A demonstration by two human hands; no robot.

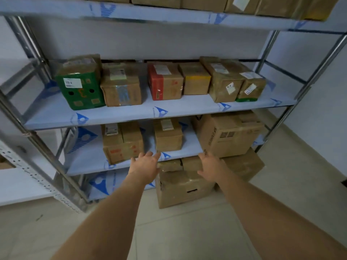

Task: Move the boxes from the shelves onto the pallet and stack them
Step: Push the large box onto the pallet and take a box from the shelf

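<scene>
- A metal shelf rack (35, 141) stands against a pale wall. Its shelves are light blue with dark blue marks.
- On the middle shelf (131, 114), at the left end, sits a green box (80, 89) with two round holes in its front.
- Just beside it is a brown box with blue tape (122, 89).
- Next is a box with a red side (164, 82), and a brown box with a yellow band (196, 79) touches it.
- Two more brown boxes with white labels (225, 81) sit at the right end of that shelf.
- On the shelf below (88, 158), a brown box with red print (123, 142) sits to the left.
- A small brown box (168, 136) with a white label sits near the middle of that shelf.
- A big brown box (228, 135) sits to the right of it.
- Down low, a taped brown box (183, 182) with a slot in its front stands on the tiled floor (187, 231), sticking out from under the rack.
- The left hand (145, 166) reaches toward the shelf edge, just under the small brown box. Its fingers are straight and spread, and it holds nothing.
- The right hand (211, 167) reaches out near the bottom corner of the big brown box. Its fingers are loose and spread, and it holds nothing.
- More brown boxes (206, 2) sit on the top shelf.
</scene>
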